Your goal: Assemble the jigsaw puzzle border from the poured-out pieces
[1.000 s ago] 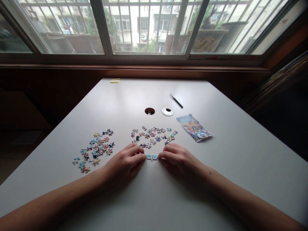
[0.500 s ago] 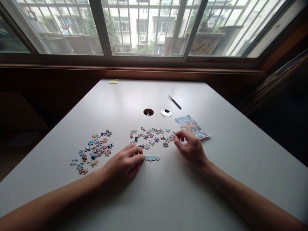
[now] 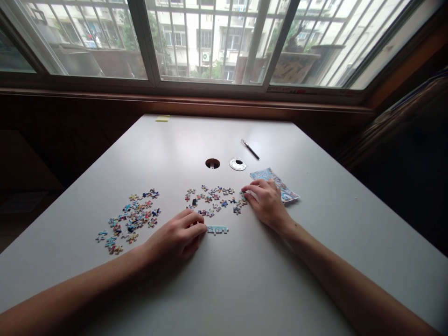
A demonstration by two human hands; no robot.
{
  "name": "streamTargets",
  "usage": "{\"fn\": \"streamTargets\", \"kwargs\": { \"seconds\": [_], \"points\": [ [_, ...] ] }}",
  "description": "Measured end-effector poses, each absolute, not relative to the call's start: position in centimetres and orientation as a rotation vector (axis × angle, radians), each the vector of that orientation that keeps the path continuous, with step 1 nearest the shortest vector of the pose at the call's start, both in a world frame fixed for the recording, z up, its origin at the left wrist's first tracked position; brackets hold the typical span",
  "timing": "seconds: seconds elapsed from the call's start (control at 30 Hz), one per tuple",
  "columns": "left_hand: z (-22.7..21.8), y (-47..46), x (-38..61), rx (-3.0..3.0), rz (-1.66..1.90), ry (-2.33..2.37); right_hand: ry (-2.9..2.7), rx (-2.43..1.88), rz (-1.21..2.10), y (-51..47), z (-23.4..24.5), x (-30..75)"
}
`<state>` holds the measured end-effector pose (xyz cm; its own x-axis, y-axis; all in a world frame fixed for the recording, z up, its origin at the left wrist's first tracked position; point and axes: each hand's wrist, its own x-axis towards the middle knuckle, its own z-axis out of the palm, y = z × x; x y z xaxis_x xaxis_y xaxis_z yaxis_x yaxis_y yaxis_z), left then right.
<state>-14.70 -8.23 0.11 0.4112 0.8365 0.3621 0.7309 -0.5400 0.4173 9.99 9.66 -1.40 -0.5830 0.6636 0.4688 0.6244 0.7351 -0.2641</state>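
While the head camera looks down over a white table [image 3: 224, 289], the left hand [image 3: 175, 242] lies low on the surface near the front, its fingers curled and pressed together, with the fingertips [image 3: 200, 228] touching the left end of a short joined strip of pale blue puzzle pieces [image 3: 217, 229]. That strip lies flat on the table, just in front of the middle pile of loose pieces [image 3: 213, 200] and between the two hands.

Farther back and to the right, the right hand [image 3: 266, 203] rests palm down at the right edge of the middle pile, fingers close together and bent, the tips [image 3: 246, 190] at the outermost pieces there. Whether a piece is pinched under those tips cannot be told from this angle; the pieces are too small. The back of this hand partly covers the near left corner of a printed picture sheet [image 3: 280, 184], which lies flat just to the right of the pile.

A second, looser pile of pieces [image 3: 128, 220] is spread well apart to the left, beyond the left forearm. Behind the middle pile sit a round cable hole [image 3: 212, 163] in the tabletop and, just beside it, its loose round cover [image 3: 237, 164]. A dark pen [image 3: 249, 149] lies slanted behind the cover, and a small yellow note [image 3: 162, 118] sits at the far edge under the barred window [image 3: 210, 42].
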Motion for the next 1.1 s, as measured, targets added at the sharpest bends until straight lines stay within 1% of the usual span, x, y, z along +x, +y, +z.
{"fn": "streamTargets", "kwargs": {
  "seconds": [0.13,0.3,0.4,0.5,0.57,0.67,0.73,0.87,0.97,1.1],
  "points": [
    [0.1,-8.3,-14.7,2.47,0.782,1.387,-2.32,-1.042,0.226,10.2,-1.4,10.1],
    [0.0,-8.3,-14.8,2.467,0.809,1.382,-1.957,-1.132,0.606,10.5,-0.8,10.1],
    [-0.1,-8.3,-14.8,2.464,0.819,1.37,-1.762,-0.988,0.902,9.7,-0.4,10.0],
    [-0.1,-8.3,-14.8,2.452,0.831,1.373,-1.742,-0.819,1.148,8.6,-0.2,10.0],
    [0.0,-8.3,-14.8,2.451,0.829,1.373,-1.756,-0.777,1.187,8.2,-0.3,10.1],
    [0.1,-8.3,-14.8,2.458,0.834,1.366,-1.718,-0.811,1.186,7.9,-0.1,10.2],
    [0.2,-8.2,-14.7,2.461,0.843,1.366,-1.74,-0.832,1.247,7.5,0.2,10.2],
    [0.3,-8.2,-14.7,2.467,0.828,1.378,-2.069,-0.726,1.428,5.7,1.1,10.0],
    [0.3,-8.2,-14.7,2.467,0.8,1.386,-2.336,-0.664,1.351,4.6,1.6,9.9],
    [0.3,-8.2,-14.7,2.469,0.804,1.379,-2.481,-0.708,1.169,4.1,1.9,9.8]
  ]
}}
